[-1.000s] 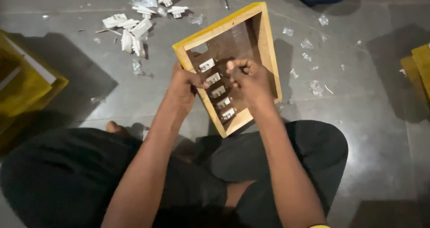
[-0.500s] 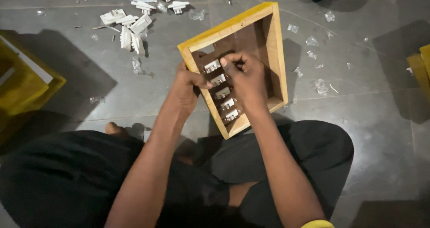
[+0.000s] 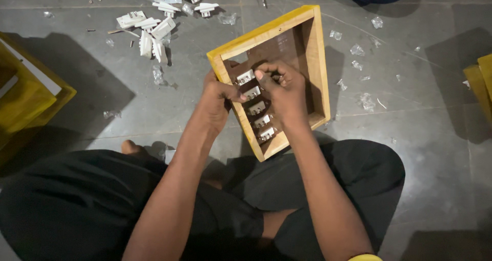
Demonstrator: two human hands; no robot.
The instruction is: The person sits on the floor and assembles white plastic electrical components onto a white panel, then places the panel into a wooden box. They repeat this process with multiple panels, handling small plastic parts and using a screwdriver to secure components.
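Note:
A yellow wooden box frame (image 3: 266, 34) with a brown back panel lies tilted on the grey floor in front of my crossed legs. A row of several white switch parts (image 3: 258, 107) sits along its left inner side. My left hand (image 3: 218, 98) grips the frame's left edge, thumb reaching in toward the upper switch. My right hand (image 3: 284, 89) is inside the frame, fingers curled over the top of the switch row and pressing there. What the fingertips pinch is hidden.
A pile of loose white switch parts (image 3: 148, 27) lies on the floor at upper left, with clear plastic scraps (image 3: 366, 102) scattered to the right. A yellow box (image 3: 25, 94) stands at the left edge, another yellow object (image 3: 482, 81) at the right edge.
The view has shifted slightly, so the frame sits a little higher. My right hand has moved up the switch row toward the upper switch. My left hand keeps its grip on the frame.

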